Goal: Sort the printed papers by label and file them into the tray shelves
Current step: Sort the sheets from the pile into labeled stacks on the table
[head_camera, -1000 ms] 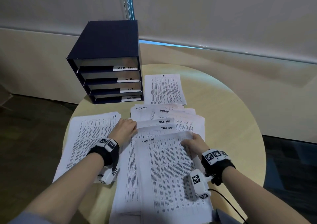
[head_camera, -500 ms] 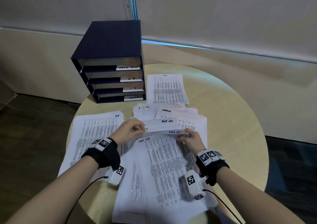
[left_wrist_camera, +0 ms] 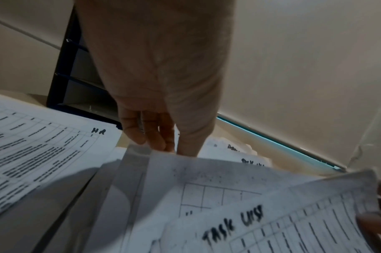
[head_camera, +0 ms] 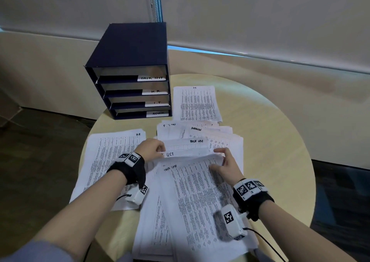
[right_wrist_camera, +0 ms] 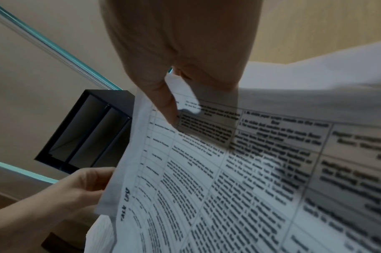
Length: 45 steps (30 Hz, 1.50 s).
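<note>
We count four shelves in the dark blue tray (head_camera: pixel 128 47) at the upper left of the head view, each with one white label, reading from the top TASK LIST, H.R., I.T. and ADMIN. On the round tabletop (head_camera: pixel 270 161) we see four groups of printed paper: the I.T. sheet (head_camera: pixel 197 103) just right of the tray, the HR stack (head_camera: pixel 108 161) at the left, a loose unsorted heap (head_camera: pixel 220 133) in the middle, and the TASK LIST pile (head_camera: pixel 200 201) at the lower centre. Our two hands meet at the far edge of that pile. Our left hand (head_camera: pixel 151 147) pinches the left end of lifted TASK LIST sheets (head_camera: pixel 186 150), at least two headings showing there. Our right hand (head_camera: pixel 227 165) pinches the top right corner of the pile's upper sheet between thumb and fingers.
</note>
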Motion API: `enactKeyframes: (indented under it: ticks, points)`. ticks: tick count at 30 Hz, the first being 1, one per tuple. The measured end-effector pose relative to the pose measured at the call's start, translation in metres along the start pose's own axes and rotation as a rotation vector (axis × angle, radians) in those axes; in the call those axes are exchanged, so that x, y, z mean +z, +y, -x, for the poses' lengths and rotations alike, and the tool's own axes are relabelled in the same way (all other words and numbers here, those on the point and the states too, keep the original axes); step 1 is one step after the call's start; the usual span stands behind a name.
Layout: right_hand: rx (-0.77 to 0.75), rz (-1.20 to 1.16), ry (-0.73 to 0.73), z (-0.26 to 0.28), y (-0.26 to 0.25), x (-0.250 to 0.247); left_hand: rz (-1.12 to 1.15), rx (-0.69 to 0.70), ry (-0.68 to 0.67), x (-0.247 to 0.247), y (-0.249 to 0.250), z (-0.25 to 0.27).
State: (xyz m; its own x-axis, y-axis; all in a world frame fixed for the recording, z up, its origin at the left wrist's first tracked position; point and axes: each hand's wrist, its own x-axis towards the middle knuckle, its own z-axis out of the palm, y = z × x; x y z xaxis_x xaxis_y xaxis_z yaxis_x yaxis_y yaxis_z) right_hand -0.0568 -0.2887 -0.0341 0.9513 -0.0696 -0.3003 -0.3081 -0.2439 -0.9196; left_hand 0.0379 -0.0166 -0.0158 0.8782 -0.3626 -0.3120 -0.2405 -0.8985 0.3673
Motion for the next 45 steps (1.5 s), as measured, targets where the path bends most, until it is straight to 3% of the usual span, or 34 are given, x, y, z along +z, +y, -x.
enactKeyframes:
  ticks: [3,7,12,15,19,23,27,30,34,36,38,42,45]
  points:
    - [-0.062,0.125,0.061,-0.006,0.002,0.004,0.011,0.093,0.057,0.0,0.002,0.004]
    - [-0.002,0.03,0.076,-0.011,0.002,0.006,0.145,0.158,0.076,-0.001,0.001,0.01]
    - [-0.019,-0.017,0.031,-0.009,-0.001,0.007,0.077,0.077,0.21,-0.004,0.005,0.007]
    - [-0.032,-0.04,0.056,-0.007,0.003,0.005,-0.023,0.015,0.169,-0.002,0.009,0.001]
    - [-0.027,-0.1,0.072,-0.003,0.007,-0.001,0.234,0.158,0.206,0.002,0.021,0.004]
    - [0.05,-0.119,0.064,-0.002,0.017,-0.01,0.45,0.222,0.081,0.005,0.041,0.018]
    - [0.021,-0.015,0.106,0.004,0.018,-0.016,0.501,0.163,0.078,0.001,0.053,0.027]
    - [0.061,-0.194,0.128,0.01,0.008,-0.031,0.523,0.023,0.077,-0.007,0.051,0.032]
    - [0.054,-0.395,0.222,0.008,-0.012,-0.058,0.848,-0.044,0.062,-0.012,0.057,0.034]
    - [-0.035,-0.425,0.299,0.008,-0.036,-0.067,1.018,-0.052,0.107,-0.018,0.074,0.038]
    - [-0.176,-0.468,0.361,0.013,-0.071,-0.072,1.132,0.049,0.192,-0.028,0.089,0.039]
    - [-0.487,-0.593,0.35,0.031,-0.134,-0.071,0.935,0.246,0.557,-0.054,0.12,0.047]
    - [-0.542,-0.637,0.29,0.04,-0.15,-0.058,0.894,0.338,0.775,-0.052,0.136,0.054]
